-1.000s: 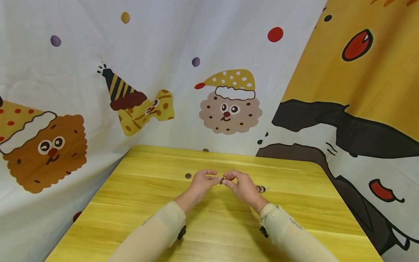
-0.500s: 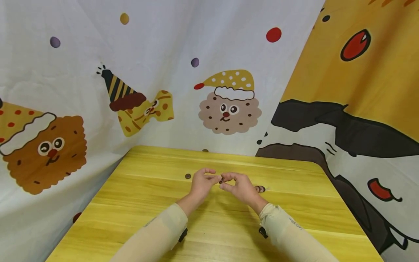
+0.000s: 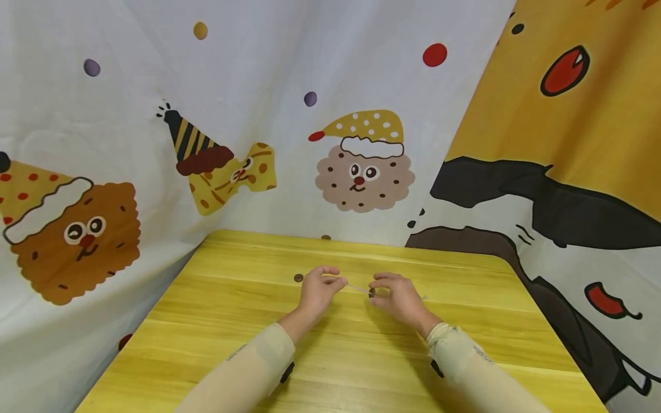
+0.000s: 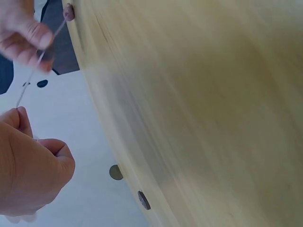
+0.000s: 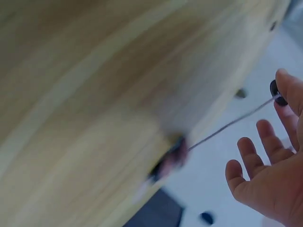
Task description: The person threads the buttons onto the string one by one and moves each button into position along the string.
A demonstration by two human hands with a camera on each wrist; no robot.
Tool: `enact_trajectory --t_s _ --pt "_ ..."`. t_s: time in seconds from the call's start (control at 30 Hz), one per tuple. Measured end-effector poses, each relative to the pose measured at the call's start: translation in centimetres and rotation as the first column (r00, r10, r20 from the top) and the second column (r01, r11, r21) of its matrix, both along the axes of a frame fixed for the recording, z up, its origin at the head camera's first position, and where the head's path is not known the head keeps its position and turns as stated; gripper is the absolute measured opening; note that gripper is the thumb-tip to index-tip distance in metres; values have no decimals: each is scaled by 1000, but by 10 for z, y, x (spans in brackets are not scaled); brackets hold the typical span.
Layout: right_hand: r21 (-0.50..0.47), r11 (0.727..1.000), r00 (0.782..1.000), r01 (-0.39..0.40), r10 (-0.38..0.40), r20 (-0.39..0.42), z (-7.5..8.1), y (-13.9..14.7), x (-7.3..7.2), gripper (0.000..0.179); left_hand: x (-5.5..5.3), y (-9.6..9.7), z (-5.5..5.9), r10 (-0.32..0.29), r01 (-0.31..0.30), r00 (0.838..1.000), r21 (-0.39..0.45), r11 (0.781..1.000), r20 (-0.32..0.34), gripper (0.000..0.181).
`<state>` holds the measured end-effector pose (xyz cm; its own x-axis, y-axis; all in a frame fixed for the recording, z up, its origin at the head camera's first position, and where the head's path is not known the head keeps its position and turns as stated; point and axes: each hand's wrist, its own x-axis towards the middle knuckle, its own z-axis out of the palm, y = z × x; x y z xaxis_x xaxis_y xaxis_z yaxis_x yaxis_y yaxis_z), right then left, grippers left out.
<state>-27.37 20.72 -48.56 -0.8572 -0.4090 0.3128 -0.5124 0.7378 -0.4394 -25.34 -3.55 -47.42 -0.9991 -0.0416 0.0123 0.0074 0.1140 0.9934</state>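
A thin pale string [image 3: 357, 288] runs taut between the hands. My left hand [image 3: 316, 291] pinches its end between thumb and index finger. My right hand [image 3: 405, 298] holds a dark brown button [image 3: 372, 292], which sits on the string; in the right wrist view thumb and index finger pinch this button [image 5: 278, 92] while the other fingers are loosely bent. Farther along the string, a blurred cluster of buttons [image 5: 169, 160] lies at the table, hidden behind the right hand in the head view. Another loose brown button [image 3: 298, 278] lies on the table left of the left hand.
The yellow wood-grain table [image 3: 341, 367] ends at a white cartoon-print cloth [image 3: 289, 212] hanging behind it. A short string tail [image 3: 424, 297] shows just right of the right hand.
My right hand has moved right, away from the left hand, carrying the button along the string. A stretch of string now shows between the hands. My left hand has stayed nearly still.
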Motion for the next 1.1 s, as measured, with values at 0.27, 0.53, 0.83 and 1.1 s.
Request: enact_trajectory --t_s 0.27,0.53,0.83,1.1 --pt "74 996 990 54 -63 126 -15 54 -15 35 -1 -4 -1 37 -37 999 -10 999 -2 23" --pt "108 990 975 91 -110 192 -18 75 -18 31 0 -6 -1 32 -32 999 -7 999 -3 25" --pt "80 990 940 120 -139 313 -20 86 -18 36 1 -5 -3 41 -41 999 -7 999 -11 22" --pt "-53 994 915 97 -68 397 2 59 -15 53 0 -2 -5 54 -55 998 -19 998 -18 22"
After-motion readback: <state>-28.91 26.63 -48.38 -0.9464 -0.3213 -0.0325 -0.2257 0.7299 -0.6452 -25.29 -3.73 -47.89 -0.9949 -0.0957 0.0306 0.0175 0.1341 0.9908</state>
